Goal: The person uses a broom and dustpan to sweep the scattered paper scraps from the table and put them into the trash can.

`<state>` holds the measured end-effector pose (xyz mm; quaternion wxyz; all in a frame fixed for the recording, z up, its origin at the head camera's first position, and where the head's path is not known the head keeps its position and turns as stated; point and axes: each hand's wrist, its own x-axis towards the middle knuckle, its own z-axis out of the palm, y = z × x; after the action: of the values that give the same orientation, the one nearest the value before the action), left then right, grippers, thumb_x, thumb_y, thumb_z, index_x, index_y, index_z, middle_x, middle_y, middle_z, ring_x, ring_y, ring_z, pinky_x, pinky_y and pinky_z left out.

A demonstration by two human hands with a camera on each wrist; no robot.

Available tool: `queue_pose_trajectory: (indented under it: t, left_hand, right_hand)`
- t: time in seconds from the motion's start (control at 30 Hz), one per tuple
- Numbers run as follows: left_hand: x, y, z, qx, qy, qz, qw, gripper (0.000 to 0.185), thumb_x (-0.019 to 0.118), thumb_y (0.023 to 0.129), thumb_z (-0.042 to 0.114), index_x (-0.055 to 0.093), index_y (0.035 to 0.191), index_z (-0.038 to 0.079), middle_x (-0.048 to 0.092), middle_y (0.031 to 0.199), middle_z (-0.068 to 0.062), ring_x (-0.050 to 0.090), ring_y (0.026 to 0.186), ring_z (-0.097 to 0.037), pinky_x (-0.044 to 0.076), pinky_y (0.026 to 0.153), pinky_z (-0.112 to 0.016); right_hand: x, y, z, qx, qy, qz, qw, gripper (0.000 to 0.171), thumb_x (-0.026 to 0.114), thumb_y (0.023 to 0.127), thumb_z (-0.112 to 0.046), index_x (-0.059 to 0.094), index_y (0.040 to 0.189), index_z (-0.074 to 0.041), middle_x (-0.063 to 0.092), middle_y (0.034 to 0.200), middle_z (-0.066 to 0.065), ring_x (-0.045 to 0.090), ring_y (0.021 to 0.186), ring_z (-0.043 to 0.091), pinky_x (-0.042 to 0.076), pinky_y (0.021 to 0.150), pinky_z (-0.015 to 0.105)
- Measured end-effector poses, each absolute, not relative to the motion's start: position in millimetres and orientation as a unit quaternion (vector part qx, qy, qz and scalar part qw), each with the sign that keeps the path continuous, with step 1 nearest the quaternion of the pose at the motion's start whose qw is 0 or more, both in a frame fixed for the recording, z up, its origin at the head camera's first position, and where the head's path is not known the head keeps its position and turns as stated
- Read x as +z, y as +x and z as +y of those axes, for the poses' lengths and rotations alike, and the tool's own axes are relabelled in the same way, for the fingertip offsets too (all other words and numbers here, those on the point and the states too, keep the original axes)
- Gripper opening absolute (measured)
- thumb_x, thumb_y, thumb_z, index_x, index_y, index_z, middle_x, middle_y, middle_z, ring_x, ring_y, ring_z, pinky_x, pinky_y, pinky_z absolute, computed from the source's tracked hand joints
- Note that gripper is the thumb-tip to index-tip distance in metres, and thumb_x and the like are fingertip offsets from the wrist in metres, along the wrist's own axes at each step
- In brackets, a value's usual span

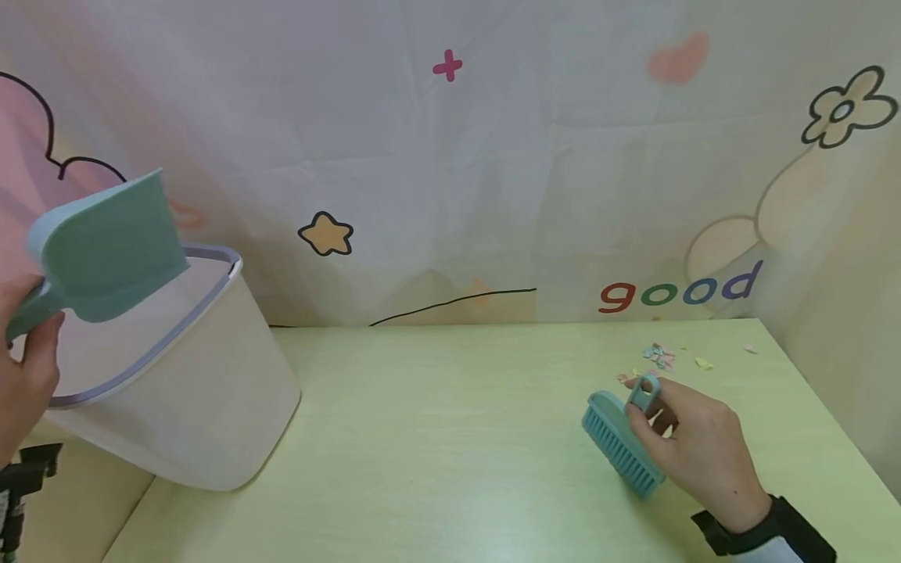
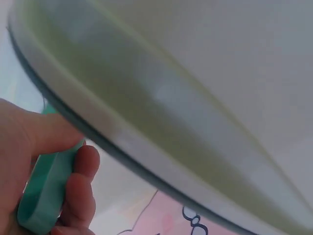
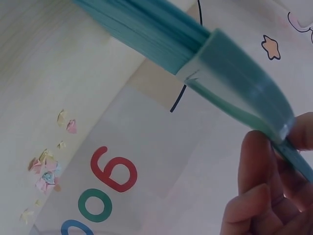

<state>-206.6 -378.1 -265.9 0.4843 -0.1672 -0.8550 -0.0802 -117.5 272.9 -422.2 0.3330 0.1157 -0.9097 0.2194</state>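
Note:
My left hand (image 1: 31,375) grips the handle of a teal dustpan (image 1: 113,254), which is tilted over a white bin (image 1: 218,399) with a purple rim. In the left wrist view, thumb and fingers wrap the teal handle (image 2: 46,191) just beside the bin's edge. On the right, my right hand (image 1: 711,446) holds a small teal brush (image 1: 622,442) by its looped handle, bristles facing down and to the left. Crumpled paper scraps (image 1: 659,356) in pastel colours lie just beyond the brush, and the right wrist view shows them in a loose cluster.
The pale green-yellow table (image 1: 422,438) has the bin at its left edge. A printed cloth (image 1: 493,156) with the word "good" hangs along the back. A few stray scraps, one of them yellow (image 1: 704,363), lie near the far right corner.

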Motion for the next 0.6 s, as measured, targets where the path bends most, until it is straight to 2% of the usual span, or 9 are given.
queue_pose_trajectory:
  t: [0.07,0.13,0.23,0.3,0.33,0.4,0.47,0.6]
  left_hand:
    - [-262,-201,-365,-0.100,-0.166,-0.844,0.501,0.037,0.054,0.109,0.023,0.062,0.136,-0.002,0.063,0.132,-0.030,0.060,0.111,-0.053,0.041,0.118,-0.047]
    - [-259,-195,-350,-0.114,-0.160,-0.836,0.513,0.043,0.055,0.108,0.028,0.061,0.136,-0.003,0.061,0.131,-0.032,0.059,0.102,-0.053,0.040,0.116,-0.031]
    - [-257,-187,-325,-0.120,-0.142,-0.835,0.518,0.048,0.057,0.107,0.034,0.061,0.136,-0.004,0.062,0.124,-0.036,0.056,0.086,-0.051,0.032,0.101,-0.008]
    - [-254,-182,-308,-0.117,-0.143,-0.843,0.506,0.049,0.060,0.105,0.033,0.062,0.135,-0.006,0.063,0.114,-0.037,0.054,0.076,-0.048,0.026,0.086,-0.001]
    - [-253,-180,-299,-0.116,-0.140,-0.850,0.494,0.049,0.062,0.104,0.033,0.062,0.134,-0.006,0.064,0.109,-0.036,0.054,0.072,-0.046,0.024,0.081,-0.001]
    - [-252,-176,-282,-0.101,-0.157,-0.859,0.476,0.046,0.064,0.102,0.030,0.064,0.131,-0.007,0.067,0.100,-0.032,0.056,0.066,-0.041,0.031,0.071,-0.005]
    - [-253,-173,-263,-0.089,-0.175,-0.863,0.466,0.046,0.064,0.101,0.031,0.067,0.124,-0.009,0.066,0.085,-0.028,0.054,0.058,-0.034,0.032,0.062,-0.015]
    - [-272,-178,-229,-0.106,-0.235,-0.854,0.452,0.046,0.067,0.098,0.034,0.071,0.114,-0.008,0.066,0.073,-0.019,0.055,0.053,-0.024,0.038,0.051,-0.031]
  right_hand:
    - [-422,-117,273,0.219,0.118,-0.909,0.335,0.027,0.085,0.074,-0.004,0.075,0.099,-0.008,0.067,0.066,-0.007,0.056,0.056,-0.002,0.040,0.050,0.013]
    - [-422,-117,273,0.217,0.119,-0.908,0.337,0.026,0.086,0.073,-0.004,0.074,0.095,-0.009,0.066,0.067,-0.008,0.056,0.055,-0.001,0.040,0.050,0.013]
    - [-422,-118,274,0.213,0.122,-0.909,0.337,0.025,0.088,0.072,-0.004,0.073,0.091,-0.011,0.067,0.068,-0.009,0.057,0.055,0.000,0.041,0.051,0.013]
    - [-422,-118,274,0.213,0.125,-0.908,0.338,0.026,0.088,0.071,-0.003,0.072,0.090,-0.012,0.068,0.070,-0.008,0.058,0.056,0.000,0.042,0.052,0.013]
    - [-422,-118,274,0.214,0.125,-0.908,0.337,0.026,0.088,0.071,-0.003,0.072,0.090,-0.012,0.069,0.071,-0.008,0.058,0.056,0.000,0.042,0.052,0.013]
    - [-421,-117,275,0.216,0.124,-0.909,0.334,0.027,0.088,0.070,-0.002,0.072,0.090,-0.012,0.070,0.072,-0.007,0.058,0.056,0.000,0.042,0.053,0.013]
    - [-421,-117,275,0.217,0.121,-0.910,0.331,0.026,0.087,0.071,-0.002,0.072,0.090,-0.011,0.070,0.072,-0.006,0.058,0.056,0.000,0.042,0.053,0.013]
    - [-419,-115,275,0.220,0.112,-0.916,0.317,0.025,0.087,0.072,-0.002,0.072,0.090,-0.011,0.070,0.072,-0.006,0.058,0.057,0.000,0.043,0.052,0.016]
